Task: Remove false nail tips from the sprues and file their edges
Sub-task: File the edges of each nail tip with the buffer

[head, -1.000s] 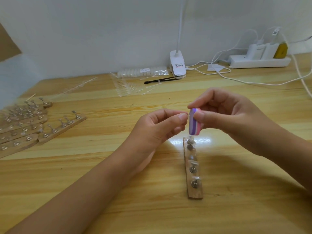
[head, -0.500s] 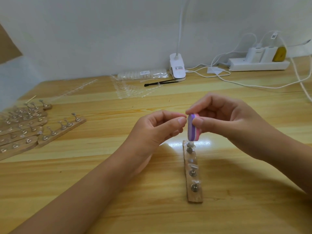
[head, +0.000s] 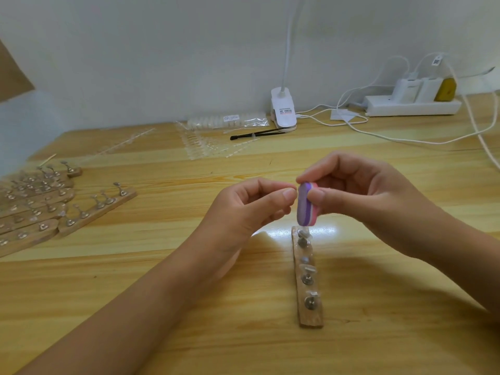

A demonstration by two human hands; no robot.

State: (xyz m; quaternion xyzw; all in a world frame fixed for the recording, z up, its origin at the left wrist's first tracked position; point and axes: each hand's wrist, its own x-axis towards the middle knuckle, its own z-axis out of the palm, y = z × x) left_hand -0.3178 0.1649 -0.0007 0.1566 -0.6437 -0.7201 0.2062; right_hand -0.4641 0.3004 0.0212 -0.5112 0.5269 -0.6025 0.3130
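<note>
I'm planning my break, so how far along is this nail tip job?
Done: clear tips seem mounted on the near strip and the left strips. In hand: the right hand holds the file block against the pinch of the left hand, presumably a tip, too small to see. Left: sprues at the back hold more tips.
</note>
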